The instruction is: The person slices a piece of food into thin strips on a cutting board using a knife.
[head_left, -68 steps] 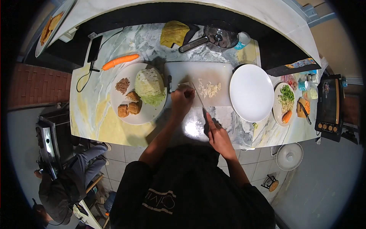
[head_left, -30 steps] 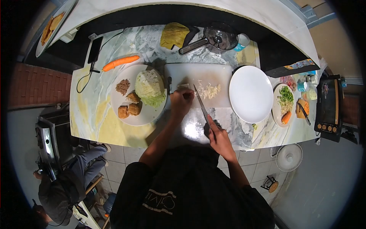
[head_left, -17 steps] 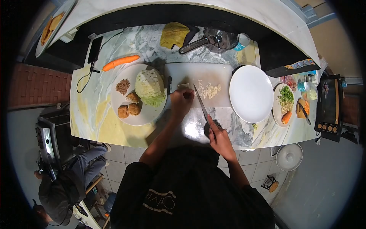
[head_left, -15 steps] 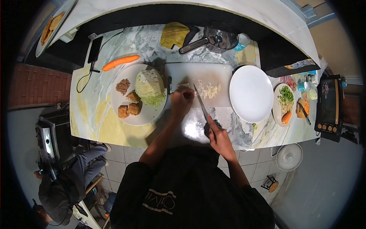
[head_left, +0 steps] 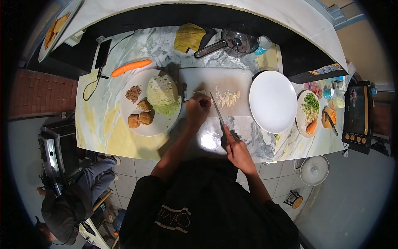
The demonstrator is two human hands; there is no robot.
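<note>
On the white cutting board (head_left: 244,79), my left hand (head_left: 198,108) has its fingers curled down over a pale piece (head_left: 200,92), whose far edge shows past the knuckles. My right hand (head_left: 236,150) grips a knife (head_left: 217,107) by its handle. The blade slants away from me, its tip just right of my left fingers. Thin pale strips (head_left: 227,97) lie on the board to the right of the blade. A large white plate (head_left: 273,101) stands at the board's right end.
At left, a plate (head_left: 124,112) holds cabbage (head_left: 162,93), fried chunks (head_left: 140,119) and brown shreds. A carrot (head_left: 132,67) and phone (head_left: 103,54) lie behind. A clear pot (head_left: 239,41) stands at the back. Chopped greens (head_left: 311,106) are at right. Another person (head_left: 66,211) is lower left.
The knife and my right hand have shifted slightly, with the blade staying close beside my left fingers. My left hand has hardly moved.
</note>
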